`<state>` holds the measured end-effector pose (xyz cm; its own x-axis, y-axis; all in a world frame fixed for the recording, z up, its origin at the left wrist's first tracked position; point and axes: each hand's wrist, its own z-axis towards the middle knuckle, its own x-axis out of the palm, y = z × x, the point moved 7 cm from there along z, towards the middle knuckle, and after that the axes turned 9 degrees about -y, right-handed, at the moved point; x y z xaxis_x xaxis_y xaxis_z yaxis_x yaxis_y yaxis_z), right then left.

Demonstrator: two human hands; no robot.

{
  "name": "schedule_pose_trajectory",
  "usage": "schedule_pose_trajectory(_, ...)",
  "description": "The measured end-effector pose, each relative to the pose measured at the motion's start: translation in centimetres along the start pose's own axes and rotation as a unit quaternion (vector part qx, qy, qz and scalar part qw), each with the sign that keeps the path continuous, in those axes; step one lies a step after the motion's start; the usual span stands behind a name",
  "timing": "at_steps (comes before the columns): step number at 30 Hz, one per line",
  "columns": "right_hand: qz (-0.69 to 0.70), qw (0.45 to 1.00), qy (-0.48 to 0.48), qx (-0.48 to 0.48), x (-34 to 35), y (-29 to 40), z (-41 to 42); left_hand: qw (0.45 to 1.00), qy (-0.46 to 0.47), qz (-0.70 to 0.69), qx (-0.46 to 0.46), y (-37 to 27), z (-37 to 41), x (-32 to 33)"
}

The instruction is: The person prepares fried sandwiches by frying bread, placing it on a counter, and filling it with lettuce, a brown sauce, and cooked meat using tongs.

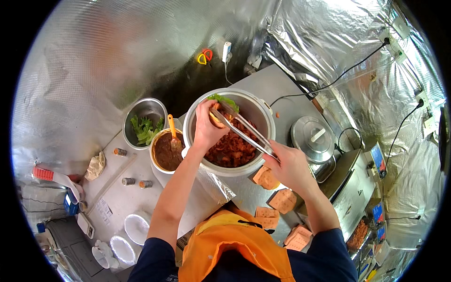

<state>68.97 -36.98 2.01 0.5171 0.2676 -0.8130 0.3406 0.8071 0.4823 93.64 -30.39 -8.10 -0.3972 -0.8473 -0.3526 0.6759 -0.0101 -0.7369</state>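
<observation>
Over a large round metal pot (269, 141), my left hand (208, 128) holds a split bread bun (215, 119) with a green lettuce leaf (225, 100) sticking out of it. My right hand (287, 160) is closed on metal tongs (252, 138), whose tips reach to the bun's opening; what lies between the tips is hard to tell. Chopped reddish-brown meat (232, 149) covers the bottom of the pot. Left of the pot, a tub of brown sauce (164, 153) holds a brush with an orange handle (172, 126). Lettuce leaves (144, 130) lie in a steel bowl (125, 130).
Stacks of square papers (283, 201) lie below the pot at right. Beyond them are a round metal lid (313, 137) and a metal appliance (352, 197). Small spice jars (128, 181) and white bowls (137, 229) stand at left. A black cord (331, 84) runs from the wall towards the pot.
</observation>
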Motion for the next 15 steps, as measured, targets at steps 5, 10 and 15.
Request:
schedule_pose_trajectory(5, -0.045, 0.998, 0.039, -0.001, 1.3, -0.9, 0.6, 0.999, -0.022, -0.025, -0.007, -1.1, 0.2, -0.2)
schedule_pose_trajectory(10, -0.008, 1.000, -0.022, 0.000, -3.3, -0.5, 2.1, 0.995, -0.063, 0.021, 0.073, -1.0, 1.3, -2.8)
schedule_pose_trajectory(15, -0.161, 0.977, 0.130, 0.050, 0.7, -3.7, 3.7, 0.997, -0.056, 0.018, 0.054, -0.9, 3.6, -5.4)
